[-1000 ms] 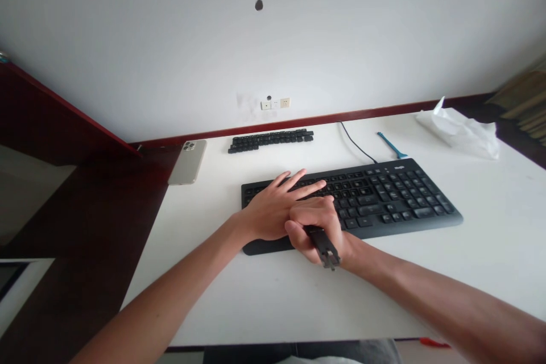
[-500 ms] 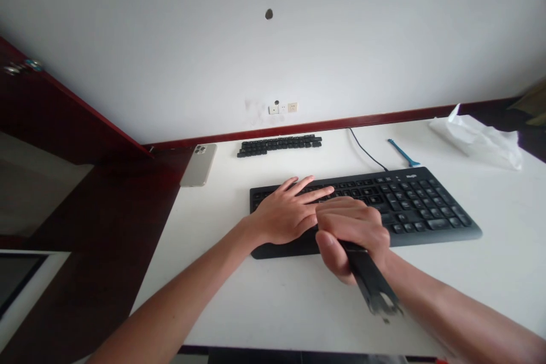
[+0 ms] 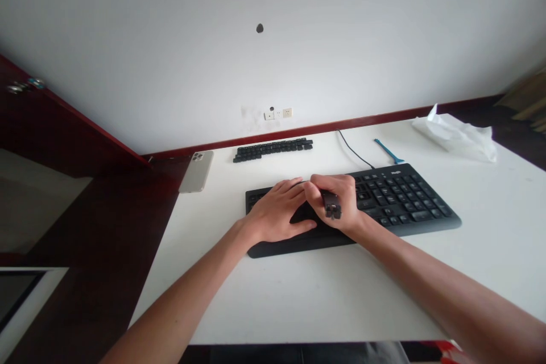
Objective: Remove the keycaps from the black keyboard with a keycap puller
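My left hand (image 3: 276,215) lies palm down over the left part of a black keyboard (image 3: 409,230), with its thumb stretched apart from the fingers. Wrapped round a black stick-shaped tool (image 3: 331,205), my right hand (image 3: 343,196) is closed over the keyboard's middle, close against the left fingertips. The tool's notched end points up toward me. Its lower end is hidden by the hand. Several key sockets beneath and beside the hands look dark and without caps.
Rows of loose black keycaps (image 3: 273,149) lie behind the keyboard. A phone (image 3: 197,172) rests at the table's left edge. A blue tool (image 3: 389,152), a black cable (image 3: 356,152) and a white plastic bag (image 3: 458,135) lie at the back right of the white table (image 3: 298,301).
My right hand has moved up and left with the black tool, which has tipped from slanting toward me to nearly end-on. My left thumb has swung away from its fingers.
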